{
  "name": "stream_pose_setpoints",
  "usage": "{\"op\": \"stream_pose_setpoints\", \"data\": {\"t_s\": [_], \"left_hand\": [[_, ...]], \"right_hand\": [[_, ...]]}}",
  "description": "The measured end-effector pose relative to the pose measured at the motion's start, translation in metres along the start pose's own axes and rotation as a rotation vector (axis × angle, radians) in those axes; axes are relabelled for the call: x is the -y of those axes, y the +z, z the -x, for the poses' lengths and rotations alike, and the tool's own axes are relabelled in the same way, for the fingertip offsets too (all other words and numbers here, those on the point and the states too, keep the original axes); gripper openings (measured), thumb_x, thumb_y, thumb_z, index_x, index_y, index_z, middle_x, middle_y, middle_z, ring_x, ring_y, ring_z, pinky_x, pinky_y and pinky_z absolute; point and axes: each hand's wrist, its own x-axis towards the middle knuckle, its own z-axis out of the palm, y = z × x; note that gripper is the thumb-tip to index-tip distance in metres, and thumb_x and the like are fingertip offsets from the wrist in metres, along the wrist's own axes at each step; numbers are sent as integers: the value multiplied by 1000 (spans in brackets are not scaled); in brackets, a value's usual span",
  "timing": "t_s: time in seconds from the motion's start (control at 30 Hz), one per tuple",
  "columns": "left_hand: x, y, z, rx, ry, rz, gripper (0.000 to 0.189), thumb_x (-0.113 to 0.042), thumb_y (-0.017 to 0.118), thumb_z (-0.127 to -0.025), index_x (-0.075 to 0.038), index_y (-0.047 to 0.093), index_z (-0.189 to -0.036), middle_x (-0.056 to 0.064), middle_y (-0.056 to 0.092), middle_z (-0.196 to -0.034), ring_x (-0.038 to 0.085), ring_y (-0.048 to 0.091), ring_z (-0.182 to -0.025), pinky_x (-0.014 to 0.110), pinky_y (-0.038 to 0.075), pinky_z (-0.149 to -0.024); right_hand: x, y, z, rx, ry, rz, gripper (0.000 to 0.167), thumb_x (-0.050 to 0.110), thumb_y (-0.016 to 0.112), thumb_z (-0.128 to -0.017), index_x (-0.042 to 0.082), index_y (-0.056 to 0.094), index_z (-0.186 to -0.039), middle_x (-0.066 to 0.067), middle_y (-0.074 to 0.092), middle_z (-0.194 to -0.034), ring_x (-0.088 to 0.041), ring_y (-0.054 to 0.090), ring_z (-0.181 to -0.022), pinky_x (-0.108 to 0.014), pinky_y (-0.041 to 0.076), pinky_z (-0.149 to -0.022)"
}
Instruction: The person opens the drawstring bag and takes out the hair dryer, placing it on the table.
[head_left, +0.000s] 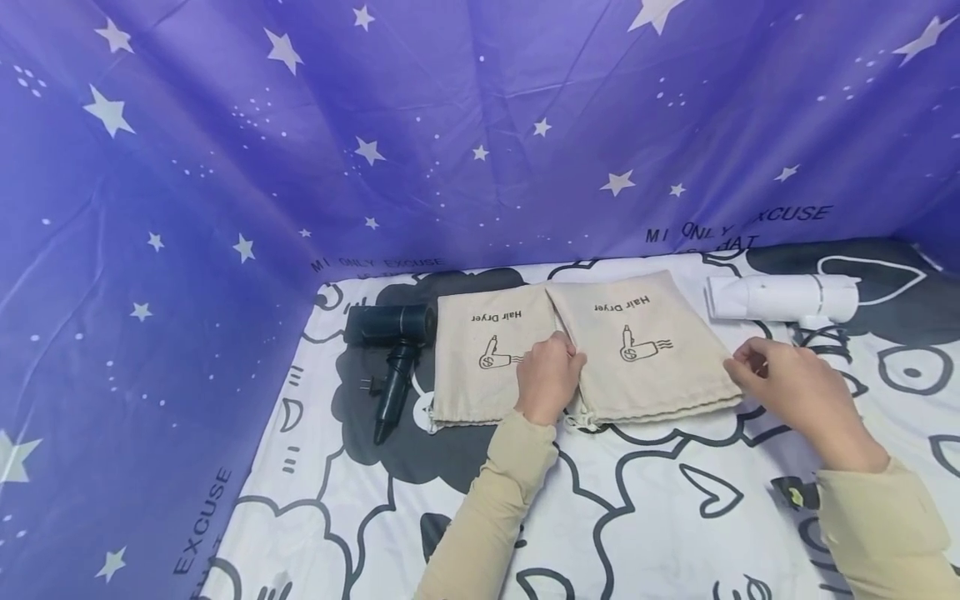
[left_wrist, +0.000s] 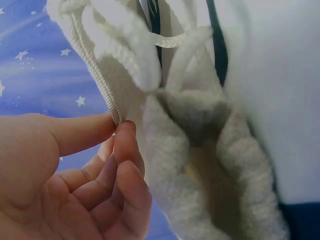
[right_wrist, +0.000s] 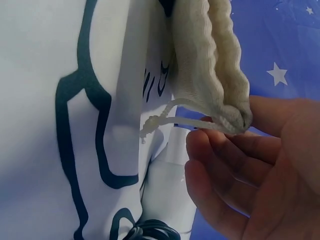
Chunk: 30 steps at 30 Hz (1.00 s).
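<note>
Two beige drawstring bags printed "Hair Dryer" lie side by side: the left bag (head_left: 465, 392) and the right bag (head_left: 637, 387), which slightly overlaps it. My left hand (head_left: 550, 379) is between them, thumb and forefinger pinching a bag's seamed edge (left_wrist: 107, 82), apparently the right bag's left side. With my right hand (head_left: 798, 392) I pinch the right bag's near right corner, by its ruffled mouth (right_wrist: 220, 75). A knotted drawstring (right_wrist: 167, 120) hangs from that corner. The left wrist view shows the gathered mouth of a bag partly open; its inside is too dim to make out.
Left of the bags lies a dark hair dryer (head_left: 390, 325) with its plug beside the handle. Beyond my right hand is a white hair dryer (head_left: 783, 298) with a dark coiled cord. A black-and-white patterned cloth (head_left: 667, 500) covers the surface; a purple star curtain (head_left: 450, 200) hangs behind and left.
</note>
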Motion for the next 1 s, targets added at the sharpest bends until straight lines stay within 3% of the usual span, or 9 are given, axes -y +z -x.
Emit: {"op": "stream_pose_setpoints", "data": {"t_s": [0.13, 0.27, 0.57, 0.67, 0.8, 1.0], "left_hand": [[2, 4, -5, 16, -14, 56, 16, -25, 75, -88, -14, 65, -81, 0, 70, -75, 17, 64, -61, 27, 44, -53], [5, 8, -6, 72, -52, 128, 15, -21, 73, -89, -12, 65, -82, 1, 69, -77, 17, 63, -65, 27, 46, -57], [5, 4, -8, 119, -72, 136, 18, -23, 71, -92, -6, 71, -98, 7, 74, -89, 17, 65, -67, 25, 49, -59], [5, -1, -6, 109, -69, 108, 22, -23, 70, -92, -5, 71, -106, 8, 74, -94, 20, 68, -72, 28, 51, -61], [5, -9, -4, 46, -8, 43, 21, -22, 68, -93, -8, 69, -110, 7, 74, -95, 24, 71, -78, 31, 53, -63], [9, -25, 5, -58, 75, -13, 21, -26, 69, -93, -10, 70, -107, 0, 69, -81, 17, 66, -71, 28, 50, -58]], "right_hand": [[-1, 2, 5, 20, -15, 0, 25, 31, 61, -95, 7, 65, -88, 2, 61, -70, -14, 48, -58, -31, 34, -50], [-3, 8, 10, 85, -15, -4, 25, 30, 61, -95, 8, 63, -84, 4, 56, -65, -14, 46, -57, -31, 33, -51], [-3, 7, 9, 175, 16, 30, 25, 28, 60, -95, 8, 66, -82, 2, 56, -67, -16, 48, -60, -32, 35, -52], [-1, 3, 7, 113, -3, 24, 22, 27, 64, -93, 7, 67, -85, -1, 63, -71, -16, 53, -61, -34, 38, -51], [6, -1, 5, -58, -47, 10, 18, 25, 68, -92, 7, 68, -88, -4, 68, -75, -18, 57, -62, -35, 39, -49], [25, -1, 4, -198, -103, -56, 23, 32, 69, -92, 10, 69, -95, -14, 71, -90, -32, 65, -76, -43, 44, -56]]}}
